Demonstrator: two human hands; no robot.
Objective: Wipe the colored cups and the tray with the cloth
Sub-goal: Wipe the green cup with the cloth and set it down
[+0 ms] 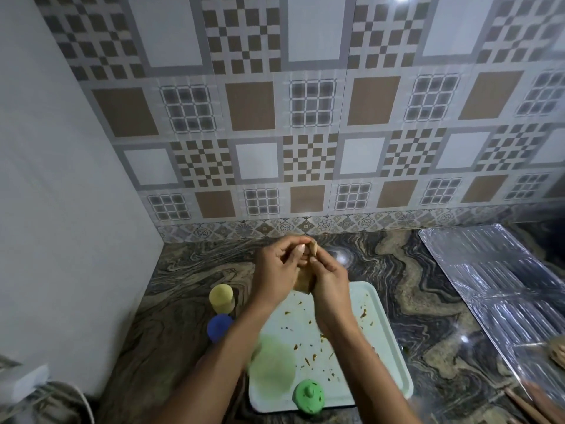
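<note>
Green cup [308, 394] on soiled tray [388, 347], forearms extended, both hands [301, 270] raised together, clutching brown cloth [304, 284]

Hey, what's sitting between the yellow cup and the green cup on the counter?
In the head view, the blue cup sits between the yellow cup and the green cup, just off the tray's left edge; the left forearm crosses there too.

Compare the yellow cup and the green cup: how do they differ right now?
The yellow cup stands on the counter, left of the tray; the green cup sits on the tray at its near edge. The yellow cup is pale and plain on top; the green cup is bright, with a small knob showing on top. Neither is being touched: both hands are up at the cloth.
</note>
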